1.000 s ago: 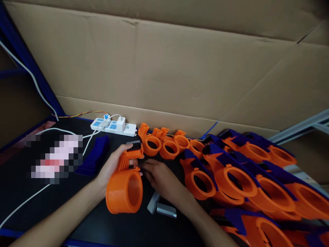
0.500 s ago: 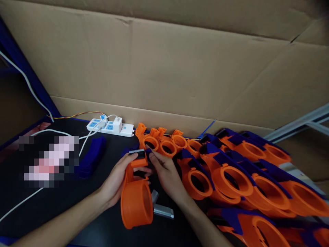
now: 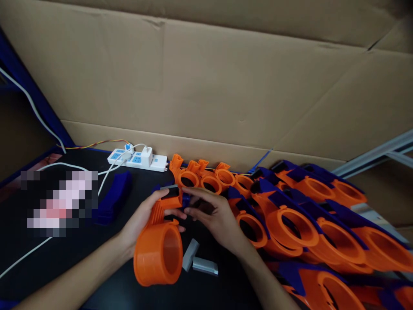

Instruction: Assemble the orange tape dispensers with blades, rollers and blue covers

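Observation:
My left hand (image 3: 142, 217) grips the handle of an orange plastic piece with a wide round ring (image 3: 159, 247), held above the black table (image 3: 80, 254). At the handle's top sits a small dark part with a grey toothed edge (image 3: 171, 191). My right hand (image 3: 214, 215) meets that top end, its fingers pinched on a small blue piece (image 3: 186, 199) against the handle.
Two grey metal pieces (image 3: 200, 261) lie on the table under my hands. Several orange ring pieces, many with blue parts (image 3: 290, 215), fill the right side. A blue plastic piece (image 3: 114, 198) lies left. A white power strip (image 3: 138, 159) with cables sits by the cardboard wall (image 3: 206, 86).
My left hand has tilted the orange piece so its ring faces right again and sits lower left. My right hand has come up from the table to the handle's top end.

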Action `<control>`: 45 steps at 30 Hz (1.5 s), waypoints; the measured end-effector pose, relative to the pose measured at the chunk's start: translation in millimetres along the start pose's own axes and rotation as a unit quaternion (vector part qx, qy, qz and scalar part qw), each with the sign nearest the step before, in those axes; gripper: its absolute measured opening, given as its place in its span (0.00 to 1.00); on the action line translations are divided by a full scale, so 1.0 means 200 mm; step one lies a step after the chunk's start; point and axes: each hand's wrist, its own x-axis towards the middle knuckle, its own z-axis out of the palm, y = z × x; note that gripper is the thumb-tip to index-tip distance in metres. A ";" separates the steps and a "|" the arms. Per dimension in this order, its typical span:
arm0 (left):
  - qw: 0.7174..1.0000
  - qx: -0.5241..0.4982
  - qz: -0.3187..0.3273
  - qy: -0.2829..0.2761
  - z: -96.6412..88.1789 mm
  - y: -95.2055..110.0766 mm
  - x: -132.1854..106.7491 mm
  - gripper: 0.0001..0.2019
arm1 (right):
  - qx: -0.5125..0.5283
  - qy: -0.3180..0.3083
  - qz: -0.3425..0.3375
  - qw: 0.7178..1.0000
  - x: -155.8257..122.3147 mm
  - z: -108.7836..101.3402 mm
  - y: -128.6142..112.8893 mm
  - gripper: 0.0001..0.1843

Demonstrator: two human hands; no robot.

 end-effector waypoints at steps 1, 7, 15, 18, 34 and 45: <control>1.000 0.001 0.013 0.010 0.01 0.00 0.00 0.23 | -0.041 0.015 -0.026 0.999 0.00 0.00 0.00 0.20; 0.994 0.018 0.070 0.082 0.06 0.01 -0.03 0.16 | -0.152 0.022 -0.112 0.982 -0.01 -0.02 -0.02 0.23; 0.989 0.048 0.092 0.101 0.08 -0.02 -0.03 0.12 | -0.178 0.013 -0.131 0.975 -0.02 0.01 0.01 0.22; 0.991 0.044 0.082 0.101 0.08 -0.02 -0.03 0.12 | -0.170 0.018 -0.128 0.977 -0.02 0.02 0.01 0.20; 0.999 -0.021 -0.005 0.047 0.02 -0.03 0.00 0.16 | -0.118 0.010 -0.097 0.988 -0.03 0.00 0.00 0.20; 0.998 -0.006 0.030 0.059 0.04 -0.04 0.00 0.15 | -0.120 -0.002 -0.098 0.988 -0.03 0.01 0.01 0.18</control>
